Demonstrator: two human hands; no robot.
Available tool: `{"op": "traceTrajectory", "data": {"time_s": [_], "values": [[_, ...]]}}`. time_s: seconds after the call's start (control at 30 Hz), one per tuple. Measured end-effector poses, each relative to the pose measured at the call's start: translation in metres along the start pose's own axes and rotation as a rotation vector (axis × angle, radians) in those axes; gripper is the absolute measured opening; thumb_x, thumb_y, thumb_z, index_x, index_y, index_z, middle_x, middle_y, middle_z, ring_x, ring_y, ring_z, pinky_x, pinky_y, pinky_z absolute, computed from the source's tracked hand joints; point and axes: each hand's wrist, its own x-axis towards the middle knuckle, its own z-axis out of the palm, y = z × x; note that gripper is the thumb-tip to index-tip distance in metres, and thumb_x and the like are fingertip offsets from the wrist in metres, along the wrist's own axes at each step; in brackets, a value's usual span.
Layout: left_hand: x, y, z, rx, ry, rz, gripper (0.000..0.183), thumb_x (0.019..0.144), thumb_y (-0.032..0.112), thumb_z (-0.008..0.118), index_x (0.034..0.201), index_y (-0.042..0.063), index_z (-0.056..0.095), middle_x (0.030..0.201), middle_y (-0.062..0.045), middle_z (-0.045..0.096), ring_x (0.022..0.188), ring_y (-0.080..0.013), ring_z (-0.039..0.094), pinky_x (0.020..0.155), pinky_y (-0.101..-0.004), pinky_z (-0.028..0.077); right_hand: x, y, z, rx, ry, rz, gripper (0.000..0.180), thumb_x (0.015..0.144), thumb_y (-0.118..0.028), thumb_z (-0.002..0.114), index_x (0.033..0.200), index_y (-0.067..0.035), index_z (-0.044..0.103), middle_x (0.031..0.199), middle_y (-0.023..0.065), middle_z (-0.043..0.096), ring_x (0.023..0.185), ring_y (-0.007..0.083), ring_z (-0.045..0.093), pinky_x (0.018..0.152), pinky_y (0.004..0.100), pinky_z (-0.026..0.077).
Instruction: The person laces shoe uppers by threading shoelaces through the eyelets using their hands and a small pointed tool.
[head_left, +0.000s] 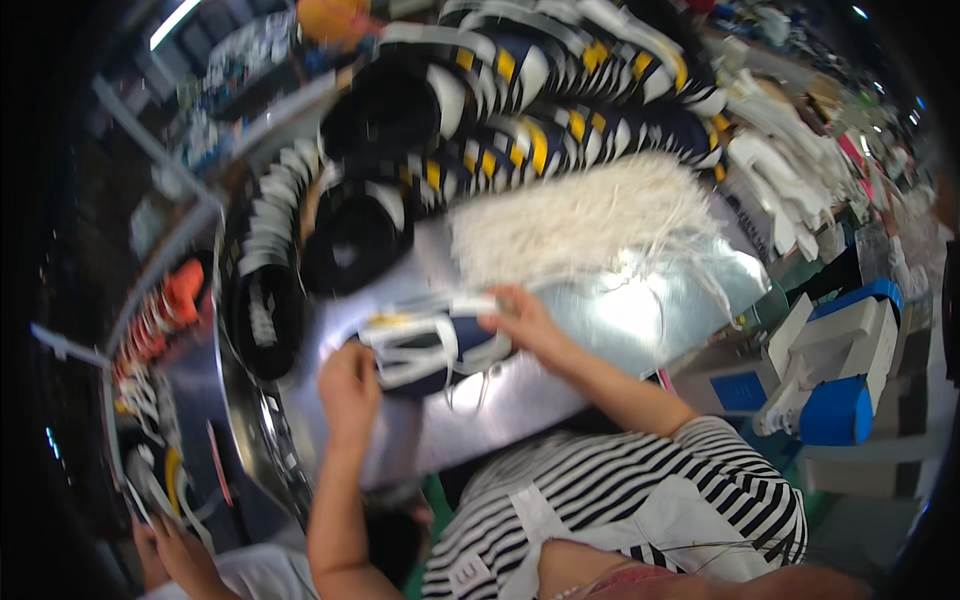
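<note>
Before me, over a shiny metal tabletop (450, 427), lies a navy shoe upper (412, 349) with white strips and a yellow patch. My left hand (349, 382) grips its left end with bent fingers. At the other end, my right hand (529, 326) pinches the upper's edge between thumb and fingers. A thin white lace or cord (469, 401) loops down from the upper's near side. Beyond it rests a thick bundle of cream-white laces (585, 217), loose strands trailing off to the right. Motion blur hides the fine detail at my fingertips.
Long nested rows of navy, white and yellow shoe uppers (525, 150) line the table's far side; another stack (270, 225) curves along the left. At right are white pieces (780, 187) and a blue-and-white machine (832, 375). A co-worker's hands (180, 555) hold an upper at lower left.
</note>
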Motion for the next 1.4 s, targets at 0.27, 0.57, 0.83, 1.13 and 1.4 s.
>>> {"op": "traceTrajectory", "data": {"time_s": [0.27,0.57,0.83,1.13,1.4], "values": [[-0.053,-0.145,-0.115,0.48,0.255,-0.474,0.021,0.089,0.023,0.065,0.093,0.002,0.068,0.077,-0.011,0.064,0.065,-0.0242,0.059,0.064,-0.033,0.047,-0.024,-0.048,-0.063,0.069,0.071,0.065,0.047,0.086,-0.02,0.071,0.125,-0.002,0.051,0.099,0.0034,0.063,0.076,0.0038,0.058,0.053,0.0178,0.04],[-0.019,0.047,-0.042,-0.757,-0.277,-0.293,0.007,0.084,0.007,0.064,0.088,0.003,0.068,0.089,-0.005,0.067,0.088,-0.0186,0.06,0.081,-0.0293,0.046,-0.034,-0.022,-0.067,-0.377,0.163,-0.016,0.041,0.087,-0.026,0.07,0.119,-0.005,0.056,0.096,0.0045,0.064,0.08,0.0103,0.061,0.065,0.0214,0.045],[0.018,0.086,0.021,-0.327,-0.179,0.101,0.007,0.08,-0.001,0.069,0.087,0.0,0.067,0.117,-0.013,0.061,0.103,-0.0224,0.059,0.083,-0.0312,0.048,-0.041,-0.046,-0.06,-0.593,0.151,-0.39,0.021,0.082,-0.012,0.072,0.1,-0.001,0.069,0.086,-0.0013,0.056,0.077,0.0088,0.049,0.07,0.0238,0.042],[-0.006,0.073,0.047,-0.206,-0.2,-0.096,0.038,0.082,0.016,0.072,0.115,0.001,0.06,0.109,-0.017,0.062,0.103,-0.0295,0.057,0.08,-0.0381,0.048,-0.022,-0.029,-0.018,-0.047,-0.066,0.051,0.022,0.086,-0.01,0.07,0.106,0.0,0.068,0.084,0.0001,0.064,0.079,0.007,0.058,0.074,0.021,0.046],[0.007,0.043,0.078,-1.215,-0.754,-1.261,0.042,0.096,0.044,0.058,0.111,0.005,0.062,0.096,-0.008,0.065,0.081,-0.0137,0.061,0.072,-0.0253,0.052,-0.014,-0.007,-0.001,-0.238,-0.04,-0.011,0.042,0.084,-0.014,0.071,0.121,-0.001,0.057,0.088,0.0097,0.071,0.082,0.0138,0.066,0.07,0.0271,0.05]]}}
